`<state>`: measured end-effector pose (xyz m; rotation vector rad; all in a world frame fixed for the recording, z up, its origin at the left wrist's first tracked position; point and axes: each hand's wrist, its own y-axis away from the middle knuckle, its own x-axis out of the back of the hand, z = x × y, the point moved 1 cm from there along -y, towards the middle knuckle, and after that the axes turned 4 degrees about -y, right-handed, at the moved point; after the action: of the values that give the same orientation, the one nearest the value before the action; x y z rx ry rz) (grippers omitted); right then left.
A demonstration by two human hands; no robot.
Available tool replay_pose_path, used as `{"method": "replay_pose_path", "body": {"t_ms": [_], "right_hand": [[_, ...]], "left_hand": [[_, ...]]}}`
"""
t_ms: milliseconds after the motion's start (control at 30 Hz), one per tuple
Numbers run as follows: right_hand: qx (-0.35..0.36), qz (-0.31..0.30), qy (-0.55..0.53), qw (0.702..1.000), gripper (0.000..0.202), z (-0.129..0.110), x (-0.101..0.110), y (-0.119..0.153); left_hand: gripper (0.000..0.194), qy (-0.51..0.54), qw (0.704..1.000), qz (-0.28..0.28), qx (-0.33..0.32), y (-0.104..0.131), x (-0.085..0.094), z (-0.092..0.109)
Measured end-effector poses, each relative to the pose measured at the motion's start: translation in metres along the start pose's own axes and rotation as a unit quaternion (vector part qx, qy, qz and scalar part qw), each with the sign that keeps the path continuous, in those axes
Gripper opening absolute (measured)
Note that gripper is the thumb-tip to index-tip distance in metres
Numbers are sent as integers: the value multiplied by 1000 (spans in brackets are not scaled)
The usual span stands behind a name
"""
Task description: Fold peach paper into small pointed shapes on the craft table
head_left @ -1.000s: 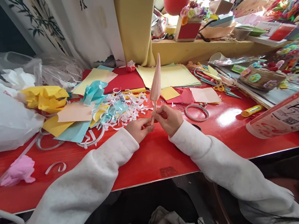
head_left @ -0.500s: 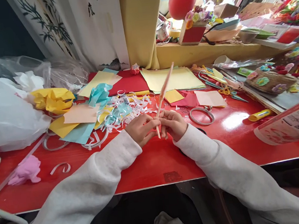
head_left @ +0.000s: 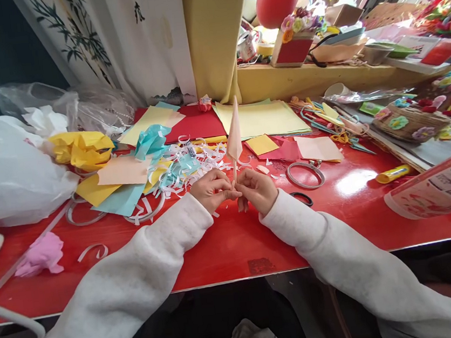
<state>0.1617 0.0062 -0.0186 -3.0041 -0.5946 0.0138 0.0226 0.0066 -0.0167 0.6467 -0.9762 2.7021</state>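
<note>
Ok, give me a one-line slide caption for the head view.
Left hand and right hand hold a pointed pink piece tip up over the red table.

Red table [head_left: 226, 250], glossy, carries white paper shreds [head_left: 208, 156]. Left of shreds: white plastic bag [head_left: 9, 166], pink crumpled lump [head_left: 42, 254], 1 curled white strip [head_left: 105, 250]. Right of shreds: 1 metal ring [head_left: 308, 186], 1 black band [head_left: 309, 201], 1 yellow tube [head_left: 393, 174]. Behind shreds: red sheet [head_left: 202, 127]; behind-right: pale-yellow sheets [head_left: 266, 117].

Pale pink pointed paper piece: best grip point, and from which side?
Pinch the slim lower stem of the paper piece, probably from the near side: it points toward the person, while the broader, pointed top looks easy to crease. Left hand and right hand pinch there.
</note>
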Motion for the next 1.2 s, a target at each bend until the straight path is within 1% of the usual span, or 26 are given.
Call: {"method": "replay_pose_path", "body": {"t_ms": [133, 233, 300, 367, 433, 500, 600, 733, 833, 933, 1000, 1067, 1133, 1200], "right_hand": [[16, 7, 18, 1000, 20, -2, -2, 1], [18, 38, 10, 999, 21, -3, -2, 0], [11, 55, -16, 998, 24, -2, 0, -2], [-4, 44, -50, 998, 26, -1, 2, -4], [-14, 15, -86, 996, 28, 0, 4, -7], [-13, -6, -110, 994, 30, 0, 6, -8], [-8, -1, -118, 993, 30, -1, 6, -9], [-21, 37, -111, 993, 23, -2, 0, -7], [-22, 65, -81, 994, 19, 1, -2, -5], [-11, 86, -44, 995, 19, 7, -2, -6], [1, 77, -33, 997, 23, 11, -1, -7], [17, 52, -35, 998, 27, 13, 0, -8], [28, 37, -38, 998, 29, 14, 0, -9], [30, 52, -25, 998, 28, 13, 0, -9]], "left_hand": [[15, 49, 997, -23, 48, 0, 2, -1], [14, 81, 993, -21, 85, -2, 3, -1], [16, 127, 985, -35, 110, -3, 3, -3], [20, 193, 970, -66, 131, -4, 3, -6], [23, 256, 952, -85, 141, -5, 3, -9], [24, 297, 940, -80, 149, -5, 3, -10], [25, 333, 923, -75, 175, -4, 2, -11], [25, 342, 914, -75, 206, -3, -4, -14], [25, 340, 911, -79, 220, -2, -7, -14], [25, 339, 909, -73, 232, -3, -8, -12], [23, 338, 911, -64, 229, -3, -7, -11], [23, 337, 914, -57, 220, -3, -6, -10], [24, 334, 914, -65, 221, -3, -5, -11], [24, 323, 915, -69, 231, -3, -4, -12]]}}
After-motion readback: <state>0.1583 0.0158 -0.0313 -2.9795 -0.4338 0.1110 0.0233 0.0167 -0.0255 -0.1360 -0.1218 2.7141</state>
